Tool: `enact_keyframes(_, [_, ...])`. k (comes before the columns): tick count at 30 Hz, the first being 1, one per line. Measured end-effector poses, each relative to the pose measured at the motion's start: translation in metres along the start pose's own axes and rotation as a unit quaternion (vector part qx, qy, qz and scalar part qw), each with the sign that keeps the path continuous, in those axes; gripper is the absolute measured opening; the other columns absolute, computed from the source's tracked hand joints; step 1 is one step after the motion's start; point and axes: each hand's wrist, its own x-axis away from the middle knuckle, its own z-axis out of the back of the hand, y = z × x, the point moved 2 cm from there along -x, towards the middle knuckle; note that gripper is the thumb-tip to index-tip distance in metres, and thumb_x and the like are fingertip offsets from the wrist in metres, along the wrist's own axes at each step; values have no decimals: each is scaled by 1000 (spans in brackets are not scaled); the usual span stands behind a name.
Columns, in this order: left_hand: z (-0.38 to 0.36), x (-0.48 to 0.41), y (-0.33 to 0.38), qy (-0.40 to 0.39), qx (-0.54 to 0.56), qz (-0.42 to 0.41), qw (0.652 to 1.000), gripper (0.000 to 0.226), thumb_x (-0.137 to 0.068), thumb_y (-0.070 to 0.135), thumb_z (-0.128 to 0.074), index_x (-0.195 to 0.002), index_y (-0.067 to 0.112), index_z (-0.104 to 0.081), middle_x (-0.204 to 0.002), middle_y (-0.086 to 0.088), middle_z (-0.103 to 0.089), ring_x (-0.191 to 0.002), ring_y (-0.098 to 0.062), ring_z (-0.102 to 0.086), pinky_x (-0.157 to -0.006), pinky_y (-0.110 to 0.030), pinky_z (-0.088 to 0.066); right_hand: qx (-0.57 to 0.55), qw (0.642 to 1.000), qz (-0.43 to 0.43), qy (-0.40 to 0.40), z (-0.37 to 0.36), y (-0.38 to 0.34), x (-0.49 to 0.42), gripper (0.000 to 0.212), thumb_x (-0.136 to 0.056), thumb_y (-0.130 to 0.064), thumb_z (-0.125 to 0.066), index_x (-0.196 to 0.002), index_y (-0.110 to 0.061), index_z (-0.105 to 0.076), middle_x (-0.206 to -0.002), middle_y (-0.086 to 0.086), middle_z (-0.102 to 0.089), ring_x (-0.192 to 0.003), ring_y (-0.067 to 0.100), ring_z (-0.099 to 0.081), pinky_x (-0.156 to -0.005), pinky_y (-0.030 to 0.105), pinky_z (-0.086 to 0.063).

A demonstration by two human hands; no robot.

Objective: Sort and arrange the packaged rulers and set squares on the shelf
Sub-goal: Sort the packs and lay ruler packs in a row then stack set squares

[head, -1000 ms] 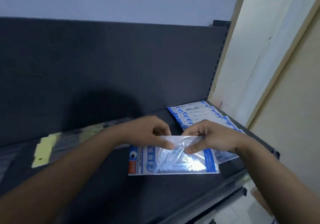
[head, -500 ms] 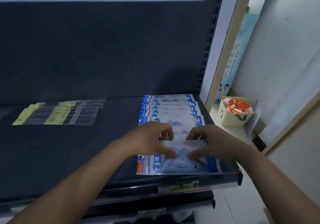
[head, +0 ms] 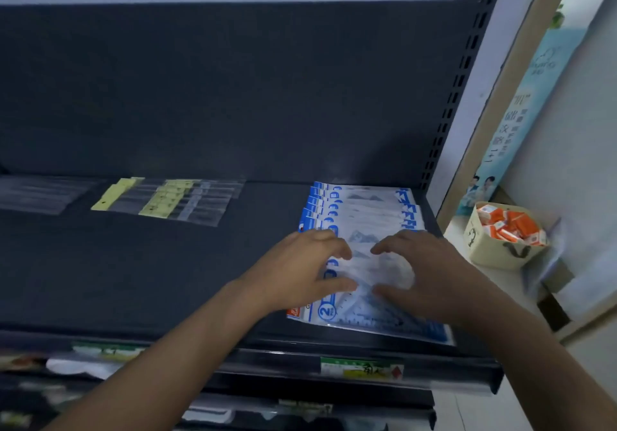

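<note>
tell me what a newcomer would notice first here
The left hand and right hand rest on the front set-square pack at the right front edge of the shelf, ending an overlapping row of blue-and-white packs that runs to the back panel. Further left lie yellow-tagged ruler packs; a basket of orange packets stands beyond its right end.

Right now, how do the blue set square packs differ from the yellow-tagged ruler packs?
The blue set square packs are wide, the yellow-tagged ruler packs narrow strips. The left hand and right hand touch the blue packs; the yellow ones lie untouched. Both lie flat, overlapped, on the shelf.
</note>
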Motion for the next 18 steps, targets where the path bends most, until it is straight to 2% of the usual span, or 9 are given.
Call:
enact_keyframes(3, [22,20,-12,37,-92,25,995,53,-87,65,-49,-124,28,-54,-121,12,-57,-111,-9,-50,-93,-25,-34,9,998,28,61,6,-29,-14,52,-82,-58,-56,-128,-37,-47,-129,-15,-49,-120,11,-43,-101,31,-31])
enact_keyframes(8, [74,85,-57,65,-201,103,972,67,-87,73,-30,-132,27,-47,-127,8,-53,-116,-14,-49,-97,-29,-32,13,996,75,51,2,-110,-48,63,-85,-59,-54,-140,-32,-37,-139,-10,-42,-126,13,-41,-104,29,-32])
enact_keyframes(13, [131,179,-127,67,-295,188,935,70,-86,74,-21,-132,25,-44,-128,6,-52,-117,-18,-47,-97,-33,-33,-12,990,129,61,-20,-227,-86,62,-85,-60,-52,-139,-34,-36,-139,-12,-41,-126,11,-41,-102,30,-38])
enact_keyframes(18, [178,291,-212,74,-314,283,903,76,-84,78,-18,-135,26,-42,-132,7,-51,-120,-18,-46,-98,-33,-33,-60,977,188,74,-54,-365,-130,57,-86,-57,-55,-136,-34,-41,-135,-14,-45,-122,10,-44,-97,31,-42])
